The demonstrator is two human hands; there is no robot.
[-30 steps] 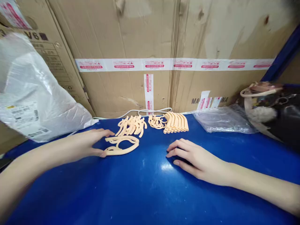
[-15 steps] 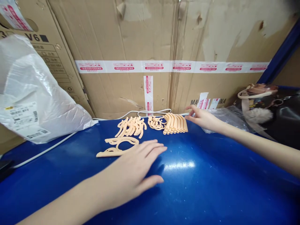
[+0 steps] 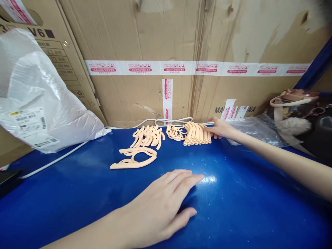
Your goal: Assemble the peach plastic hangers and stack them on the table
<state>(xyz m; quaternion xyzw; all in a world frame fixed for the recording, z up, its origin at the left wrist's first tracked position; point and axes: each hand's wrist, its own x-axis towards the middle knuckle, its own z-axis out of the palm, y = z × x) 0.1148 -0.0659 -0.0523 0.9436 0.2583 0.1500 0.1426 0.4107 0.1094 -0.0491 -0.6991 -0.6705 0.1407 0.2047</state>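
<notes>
Right hand meeting the row of curved sticks, left hand lying well apart

In the head view, the right hand is stretching out to the back of the blue table, its fingertips touching the near end of a row of curved sticks. The sticks are lying side by side, directly to the left of those fingertips. Whether the fingers are pinching a stick, I cannot tell.

The left hand is spreading palm down at the front, its fingers loose and holding nothing; whether it is pressing on the table, I cannot tell. The row is lying beyond its fingertips, well out of contact.

Next to the row, on the side away from the right hand, a cluster of hooks is sitting. Further left, a loose pile of short curved pieces is lying, beyond the left hand. A hanger is resting between that pile and the left hand, touching neither hand. A clear plastic bag is lying just behind and to the right of the right hand.
</notes>
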